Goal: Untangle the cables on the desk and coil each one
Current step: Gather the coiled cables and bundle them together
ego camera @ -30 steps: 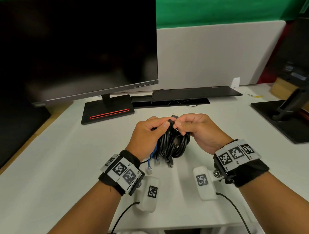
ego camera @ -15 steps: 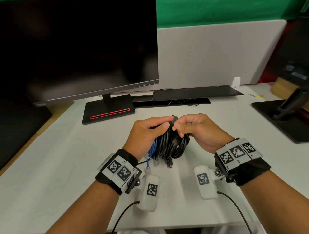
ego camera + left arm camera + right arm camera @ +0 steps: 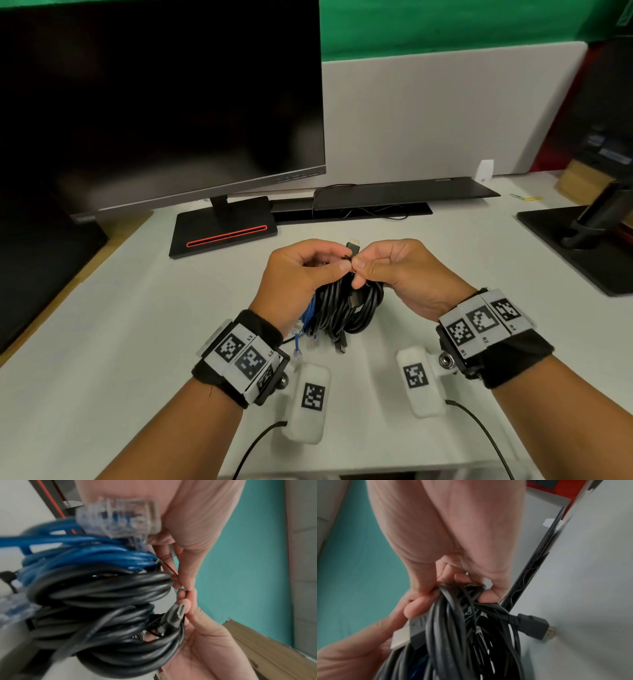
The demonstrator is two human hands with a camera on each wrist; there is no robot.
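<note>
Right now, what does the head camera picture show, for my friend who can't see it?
Two hands, left hand and right hand, hold a tangled bundle of black cables and a blue cable above a white desk, before a dark monitor.

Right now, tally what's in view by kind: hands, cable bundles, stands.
Hands: 2, left hand and right hand
Bundle: 1, black and blue, held by both
Stands: 2, red-striped stand and right stand
Total: 5
</note>
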